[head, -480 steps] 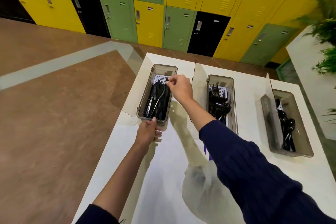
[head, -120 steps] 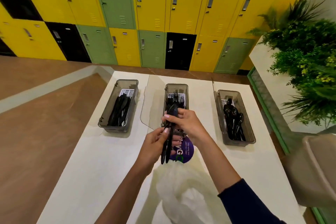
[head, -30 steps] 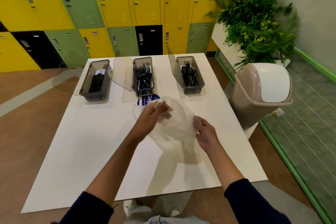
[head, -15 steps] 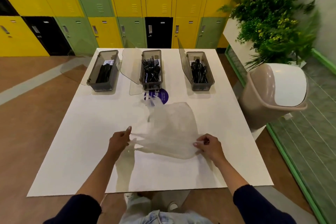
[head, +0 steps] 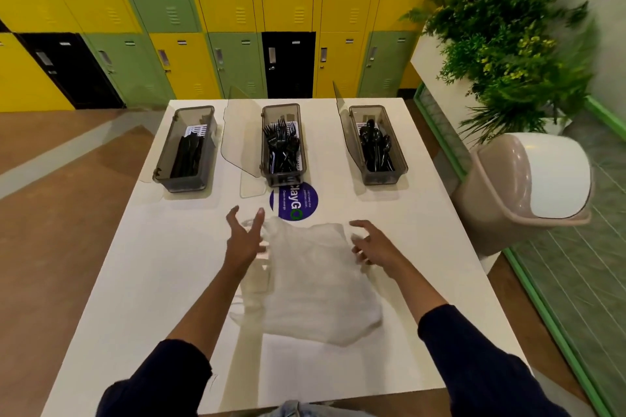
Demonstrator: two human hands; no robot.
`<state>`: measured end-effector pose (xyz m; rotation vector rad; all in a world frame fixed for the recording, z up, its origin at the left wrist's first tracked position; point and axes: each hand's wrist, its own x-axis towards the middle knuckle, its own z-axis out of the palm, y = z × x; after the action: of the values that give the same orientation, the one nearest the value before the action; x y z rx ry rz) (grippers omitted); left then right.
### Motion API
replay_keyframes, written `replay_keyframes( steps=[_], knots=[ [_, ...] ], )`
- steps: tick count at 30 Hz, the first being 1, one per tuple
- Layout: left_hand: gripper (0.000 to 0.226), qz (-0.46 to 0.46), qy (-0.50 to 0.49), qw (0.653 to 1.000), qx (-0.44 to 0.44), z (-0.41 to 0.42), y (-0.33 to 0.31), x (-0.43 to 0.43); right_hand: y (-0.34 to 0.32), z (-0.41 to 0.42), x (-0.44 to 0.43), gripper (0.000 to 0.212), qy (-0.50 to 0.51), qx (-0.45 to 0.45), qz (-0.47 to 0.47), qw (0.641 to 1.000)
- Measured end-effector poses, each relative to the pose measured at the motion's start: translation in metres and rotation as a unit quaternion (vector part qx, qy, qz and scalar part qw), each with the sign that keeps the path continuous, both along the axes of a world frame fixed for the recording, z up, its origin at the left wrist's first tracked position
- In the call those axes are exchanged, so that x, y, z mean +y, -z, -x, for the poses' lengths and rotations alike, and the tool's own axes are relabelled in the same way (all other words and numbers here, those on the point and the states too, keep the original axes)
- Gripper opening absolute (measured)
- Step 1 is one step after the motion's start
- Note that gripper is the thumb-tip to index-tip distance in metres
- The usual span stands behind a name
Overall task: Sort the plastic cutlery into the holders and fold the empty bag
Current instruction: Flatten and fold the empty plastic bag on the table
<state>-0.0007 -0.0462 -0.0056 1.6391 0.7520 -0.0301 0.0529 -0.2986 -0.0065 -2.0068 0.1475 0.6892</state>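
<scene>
A thin, clear plastic bag lies spread flat on the white table. My left hand hovers with fingers spread at the bag's far left corner. My right hand is open over its far right edge. Neither hand holds anything. Three smoky-grey holders with open lids stand in a row at the far side. The left holder has black knives, the middle holder has black forks, and the right holder has black spoons.
A round blue sticker lies on the table just past the bag. A beige swing-lid bin stands off the table's right edge, with green plants behind it. Yellow, green and black lockers line the far wall.
Half a second ago both hands pinched the bag's near corners. Now they have let go and moved forward to its far end, and the bag lies flatter.
</scene>
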Motion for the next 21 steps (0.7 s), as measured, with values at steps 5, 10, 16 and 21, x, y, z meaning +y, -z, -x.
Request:
replay_keyframes(
  steps=[5,10,16,21],
  knots=[
    [0.023,0.031,0.06,0.997,0.028,-0.023,0.018,0.005,0.009,-0.012,0.025,0.02,-0.146,-0.011,0.055,0.988],
    [0.014,-0.001,-0.001,1.0,-0.001,-0.024,0.03,0.033,0.01,-0.029,0.014,0.011,-0.176,-0.019,0.086,0.98],
    [0.013,-0.048,0.022,0.998,-0.028,-0.016,0.032,0.074,0.014,-0.056,-0.024,0.029,-0.223,-0.073,0.231,0.944],
    [0.031,-0.265,0.059,0.962,-0.026,-0.013,0.03,0.052,0.015,-0.037,0.0,0.02,-0.12,-0.293,0.244,0.917]
  ],
)
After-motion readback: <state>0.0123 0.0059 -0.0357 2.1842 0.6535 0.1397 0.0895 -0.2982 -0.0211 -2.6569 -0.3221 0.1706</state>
